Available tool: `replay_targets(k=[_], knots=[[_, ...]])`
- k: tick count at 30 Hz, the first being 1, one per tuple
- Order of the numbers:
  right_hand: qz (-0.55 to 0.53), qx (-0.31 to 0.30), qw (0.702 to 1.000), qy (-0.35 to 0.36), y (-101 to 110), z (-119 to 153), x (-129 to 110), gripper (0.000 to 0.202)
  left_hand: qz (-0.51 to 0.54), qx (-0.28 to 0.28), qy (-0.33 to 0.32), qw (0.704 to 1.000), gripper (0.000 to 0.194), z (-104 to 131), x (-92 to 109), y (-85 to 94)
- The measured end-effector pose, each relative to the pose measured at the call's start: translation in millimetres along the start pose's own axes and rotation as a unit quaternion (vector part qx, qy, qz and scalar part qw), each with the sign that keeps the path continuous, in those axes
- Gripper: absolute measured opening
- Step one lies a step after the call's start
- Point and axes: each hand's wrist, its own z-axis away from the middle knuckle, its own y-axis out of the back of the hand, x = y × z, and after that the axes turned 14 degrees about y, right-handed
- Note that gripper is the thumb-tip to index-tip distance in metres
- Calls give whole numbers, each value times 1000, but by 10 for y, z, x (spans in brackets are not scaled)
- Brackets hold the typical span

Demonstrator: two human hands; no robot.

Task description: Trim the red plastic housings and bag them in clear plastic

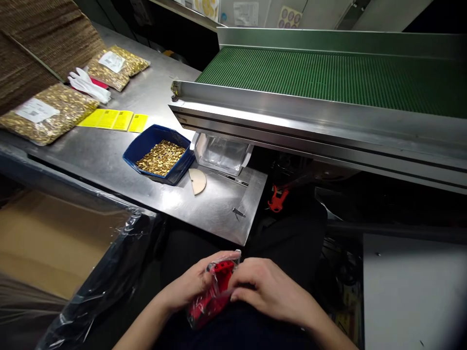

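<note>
Clear plastic bag (206, 307) with a red thing (223, 269) inside is nearest to me, just on this side of the table's (215, 221) near corner. With my left hand (195, 280) I grasp it from the left; my right hand (268, 288) pinches its plastic on the right. A small metal tool (239, 212) lies by the table's right edge. Leftward, metal surface stretches until the blue bin (178, 171). Conveyor (310, 73) limits my room far right, and a box (54, 238) limits it left.

Red item (225, 269) in seemingly colourless bag (208, 307).
</note>
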Motion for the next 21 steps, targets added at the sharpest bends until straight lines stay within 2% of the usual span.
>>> replay_targets(k=[1, 4, 9, 11, 13, 15, 18, 19, 21], knots=[[31, 8, 999, 8, -3, 19, -25, 4, 8, -5, 3, 1000, 90, 7, -39, 11], [72, 48, 996, 14, -8, 49, -55, 5, 63, -17, 10, 998, 98, 25, -113, 24], [16, 148, 988, -29, 42, 70, -46, 6, 87, -22, 6, 996, 109, 26, -96, 2], [-8, 128, 990, -60, 77, 75, -54, 7, 74, -22, 2, 997, 109, 12, -81, -17], [-15, 79, 994, -72, 97, 66, -67, 23, 58, -16, 5, 998, 110, -5, -75, -40], [-5, 50, 996, -70, 91, 37, -79, 27, 45, -19, 20, 999, 111, -20, -66, -69], [25, 75, 995, -63, 42, -22, -96, 6, 20, -20, 33, 999, 108, -34, -22, -113], [31, 96, 993, -56, 19, -36, -106, 4, 14, -18, 33, 999, 106, -37, 3, -124], [26, 143, 989, -19, -33, -51, -132, 13, 10, -18, 36, 999, 101, -43, 57, -136]])
